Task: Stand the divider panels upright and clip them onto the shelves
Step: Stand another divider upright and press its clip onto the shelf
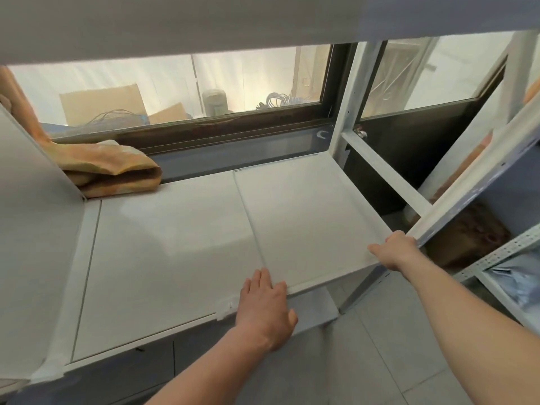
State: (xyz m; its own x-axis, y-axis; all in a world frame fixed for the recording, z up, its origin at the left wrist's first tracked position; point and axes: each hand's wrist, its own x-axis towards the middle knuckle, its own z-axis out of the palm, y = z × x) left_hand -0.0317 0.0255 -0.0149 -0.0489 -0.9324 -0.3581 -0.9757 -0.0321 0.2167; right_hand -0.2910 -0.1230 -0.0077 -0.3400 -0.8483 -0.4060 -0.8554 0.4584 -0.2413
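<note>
A white divider panel (306, 217) lies flat on the right half of the white shelf (163, 252), its front edge raised a little off the shelf. My left hand (264, 305) lies with straight fingers on the shelf's front edge, fingertips at the panel's near left corner. My right hand (394, 252) grips the panel's near right corner, fingers curled over its edge. Another white panel (32, 229) stands upright at the shelf's left end, clipped at the front with a white clip (48, 372).
A folded orange cloth (111, 168) lies at the back left of the shelf. A white metal upright (347, 103) and a slanted frame rail (467, 176) stand at the right. Behind is a window (181, 86). A second rack (505, 276) is lower right; tiled floor below.
</note>
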